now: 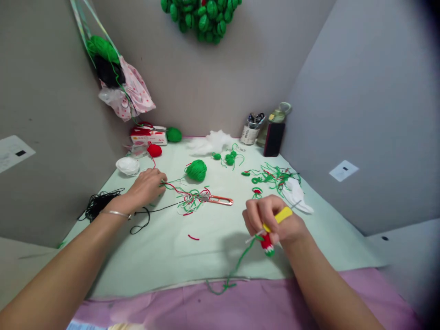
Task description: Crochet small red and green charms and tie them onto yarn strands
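Observation:
My right hand (273,220) is closed around a crochet hook with a yellow handle (279,219) and a small crocheted piece (267,245) in red, white and green. A green yarn tail (240,262) hangs from the piece down to the table's front edge. Farther left, my left hand (147,185) reaches over the table with its fingers closed on strands of yarn (173,185). These strands lead towards a tangle of yarn scraps (190,201), beside thread snips with an orange handle (220,200). A green yarn ball (196,170) lies right of my left hand.
Black yarn (99,204), a white yarn ball (127,166) and a red ball (154,150) are at the left. White stuffing (213,142), a pen cup (250,134) and a phone (274,140) stand along the back. Green scraps (275,176) lie at the right.

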Demonstrator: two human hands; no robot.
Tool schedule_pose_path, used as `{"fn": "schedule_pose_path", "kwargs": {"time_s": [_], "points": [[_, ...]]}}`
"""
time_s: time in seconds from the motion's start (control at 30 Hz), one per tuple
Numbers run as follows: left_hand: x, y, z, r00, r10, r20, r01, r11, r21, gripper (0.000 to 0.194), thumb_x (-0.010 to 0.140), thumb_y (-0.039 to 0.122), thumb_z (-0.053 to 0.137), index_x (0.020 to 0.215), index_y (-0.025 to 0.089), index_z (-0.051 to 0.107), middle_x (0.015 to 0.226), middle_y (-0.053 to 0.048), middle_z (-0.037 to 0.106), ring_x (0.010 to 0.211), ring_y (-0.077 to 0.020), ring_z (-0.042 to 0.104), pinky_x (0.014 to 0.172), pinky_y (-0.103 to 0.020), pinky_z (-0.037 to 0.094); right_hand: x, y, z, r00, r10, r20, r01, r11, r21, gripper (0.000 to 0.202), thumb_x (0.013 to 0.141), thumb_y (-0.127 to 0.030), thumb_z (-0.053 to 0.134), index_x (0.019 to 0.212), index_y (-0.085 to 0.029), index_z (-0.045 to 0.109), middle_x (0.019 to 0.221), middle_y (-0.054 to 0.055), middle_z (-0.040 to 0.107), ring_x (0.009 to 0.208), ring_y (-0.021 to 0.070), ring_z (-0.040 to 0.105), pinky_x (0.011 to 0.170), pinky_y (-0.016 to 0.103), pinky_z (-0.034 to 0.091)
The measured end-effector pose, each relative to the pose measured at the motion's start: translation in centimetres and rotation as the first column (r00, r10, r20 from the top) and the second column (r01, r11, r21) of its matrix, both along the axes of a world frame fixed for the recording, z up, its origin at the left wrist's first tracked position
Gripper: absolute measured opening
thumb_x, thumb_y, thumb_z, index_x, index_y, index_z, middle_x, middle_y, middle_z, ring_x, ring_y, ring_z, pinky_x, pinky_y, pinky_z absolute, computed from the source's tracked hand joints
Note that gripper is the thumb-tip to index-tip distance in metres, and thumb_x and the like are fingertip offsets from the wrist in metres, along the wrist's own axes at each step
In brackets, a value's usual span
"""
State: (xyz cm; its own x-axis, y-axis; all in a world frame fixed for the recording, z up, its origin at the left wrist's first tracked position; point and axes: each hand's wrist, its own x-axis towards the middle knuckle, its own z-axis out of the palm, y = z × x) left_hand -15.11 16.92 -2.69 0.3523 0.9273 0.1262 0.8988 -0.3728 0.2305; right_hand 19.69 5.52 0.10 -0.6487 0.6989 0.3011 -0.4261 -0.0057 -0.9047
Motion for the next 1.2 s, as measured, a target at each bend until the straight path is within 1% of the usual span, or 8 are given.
{"fn": "schedule_pose_path", "kwargs": {"time_s": [0.13, 0.3, 0.43, 0.53, 0.63, 0.87, 1.0, 1.2], "points": [[0.0, 1.6, 1.2, 0.965, 0.055, 0.258, 0.006, 0.973, -0.229, 0.012, 0.07, 0.031, 0.059, 0.071, 0.02, 0.061, 0.076, -0.006, 0.064, 0.079, -0.0248, 0.059, 0.078, -0.036, 0.045, -0.5, 1.9, -0.4, 0.999, -0.001, 0.036, 0.0, 0.999, 0.035, 0.025, 0.068, -0.022, 0.081, 0.064, -0.02, 0.057, 0.07, 0.0, 0.058, 0.058, 0.0116, 0.053, 0.055, 0.026, 0.042], [0.6, 2.0, 4.5, 0.698, 0.119, 0.706, 0.26, 0.876, -0.405, 0.022, 0.076, 0.038, 0.063, 0.085, 0.019, 0.059, 0.066, 0.002, 0.053, 0.061, -0.0129, 0.051, 0.07, -0.029, 0.045, -0.6, 2.1, -1.4, 0.997, -0.016, 0.077, 0.015, 1.0, 0.01, 0.029, 0.069, -0.028, 0.081, 0.063, -0.02, 0.054, 0.07, 0.0, 0.057, 0.057, 0.0112, 0.052, 0.054, 0.026, 0.04], [0.1, 3.3, 5.2, 0.616, 0.176, 0.768, -0.035, 0.98, -0.197, 0.018, 0.078, 0.035, 0.061, 0.082, 0.018, 0.058, 0.066, 0.002, 0.049, 0.058, -0.011, 0.044, 0.065, -0.027, 0.041, -0.8, 1.9, -1.5, 0.999, -0.018, 0.05, 0.018, 1.0, 0.003, 0.027, 0.069, -0.025, 0.081, 0.065, -0.019, 0.055, 0.072, 0.0, 0.057, 0.059, 0.0111, 0.051, 0.053, 0.024, 0.04], [0.0, 3.5, 4.9, 0.795, 0.151, 0.588, -0.169, 0.985, -0.024, 0.019, 0.079, 0.036, 0.06, 0.086, 0.019, 0.061, 0.07, 0.002, 0.052, 0.071, -0.0161, 0.051, 0.074, -0.03, 0.042, -1.0, 1.9, -1.4, 0.999, -0.009, 0.04, 0.009, 1.0, 0.001, 0.024, 0.071, -0.023, 0.08, 0.067, -0.019, 0.056, 0.074, 0.0, 0.057, 0.061, 0.011, 0.052, 0.054, 0.024, 0.041], [2.1, 2.0, 4.2, 0.959, 0.016, 0.281, -0.059, 0.988, 0.144, 0.024, 0.072, 0.034, 0.07, 0.091, 0.019, 0.066, 0.09, -0.004, 0.061, 0.098, -0.0275, 0.054, 0.088, -0.036, 0.04, -1.1, 2.0, -1.5, 0.999, -0.007, 0.04, 0.007, 1.0, -0.002, 0.025, 0.071, -0.024, 0.08, 0.068, -0.019, 0.056, 0.074, 0.0, 0.057, 0.061, 0.0108, 0.052, 0.055, 0.024, 0.041], [13.1, -3.3, -1.2, 0.821, -0.541, 0.181, 0.539, 0.84, 0.067, 0.013, 0.087, 0.03, 0.058, 0.092, 0.018, 0.062, 0.101, -0.01, 0.061, 0.1, -0.025, 0.052, 0.09, -0.039, 0.04, -0.9, 1.9, -1.7, 0.998, -0.058, -0.01, 0.058, 0.998, -0.006, 0.026, 0.071, -0.023, 0.08, 0.068, -0.018, 0.055, 0.075, 0.0, 0.055, 0.063, 0.0109, 0.051, 0.055, 0.024, 0.04], [15.4, -3.3, -1.6, 0.84, -0.51, 0.186, 0.513, 0.858, 0.04, 0.011, 0.09, 0.026, 0.053, 0.083, 0.018, 0.055, 0.09, -0.008, 0.059, 0.091, -0.0234, 0.052, 0.085, -0.038, 0.041, -0.8, 1.4, -1.6, 0.999, -0.051, 0.002, 0.051, 0.999, 0.01, 0.025, 0.071, -0.023, 0.08, 0.068, -0.019, 0.056, 0.075, 0.0, 0.056, 0.062, 0.0112, 0.051, 0.055, 0.024, 0.04], [17.6, -1.6, 1.8, 0.74, -0.335, 0.584, 0.467, 0.88, -0.087, 0.012, 0.09, 0.031, 0.052, 0.091, 0.019, 0.053, 0.085, -0.002, 0.063, 0.077, -0.0162, 0.058, 0.07, -0.03, 0.045, -0.9, 1.0, -1.2, 0.999, -0.034, 0.032, 0.033, 0.999, 0.023, 0.026, 0.07, -0.023, 0.08, 0.067, -0.02, 0.055, 0.073, 0.0, 0.057, 0.06, 0.0119, 0.053, 0.055, 0.025, 0.041]]}}
